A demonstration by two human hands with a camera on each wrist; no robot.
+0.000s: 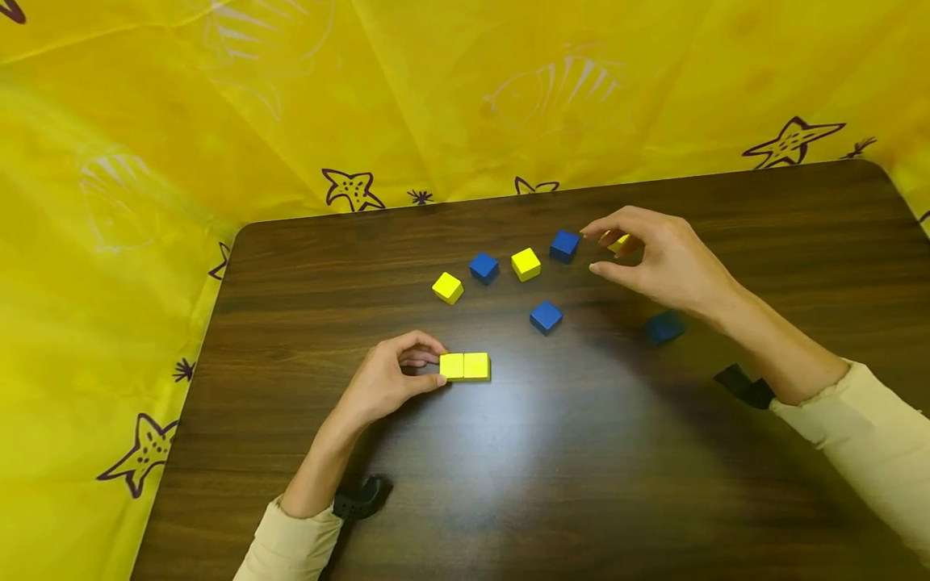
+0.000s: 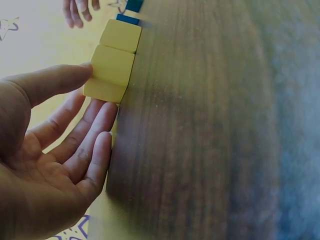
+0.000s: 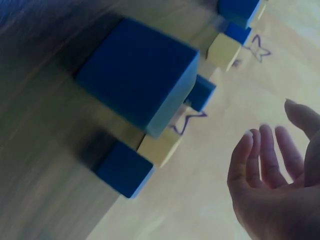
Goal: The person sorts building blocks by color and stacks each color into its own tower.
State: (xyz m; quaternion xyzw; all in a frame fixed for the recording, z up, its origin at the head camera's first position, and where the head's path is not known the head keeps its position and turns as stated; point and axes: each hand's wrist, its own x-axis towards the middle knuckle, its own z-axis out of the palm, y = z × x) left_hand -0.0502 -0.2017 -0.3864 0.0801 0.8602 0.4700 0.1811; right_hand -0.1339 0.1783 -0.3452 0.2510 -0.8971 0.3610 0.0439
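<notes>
My left hand (image 1: pixel 392 375) pinches the gripped yellow block (image 1: pixel 451 368) between thumb and fingers, at the middle of the dark wood table (image 1: pixel 291 323). An adjoining yellow block (image 1: pixel 476 366) sits flush against its right face, so that the two form a short bar lying flat. My right hand (image 1: pixel 664 258) holds nothing: thumb and fingers are parted and loosely curved above the far part of the table, and my right wrist view shows the fingertips apart from the blocks. In the head view, the far blue block (image 1: pixel 563 246) lies just left of these fingertips, and a half-hidden yellow block (image 1: pixel 620 241) shows between thumb and fingers.

Leftward from the far blue block I see, slightly spaced, the middle yellow block (image 1: pixel 526 265), the left blue block (image 1: pixel 483 268) and the left yellow block (image 1: pixel 447 288). Nearer to me, the near blue block (image 1: pixel 546 317) stands alone, up and to the right of the bar; the shaded blue block (image 1: pixel 664 327) lies beside the right forearm. Pale sleeves (image 1: pixel 857 436) cover both arms. Beyond the table edge, I see a yellow cloth (image 1: pixel 436 97) printed with starfish and fish.
</notes>
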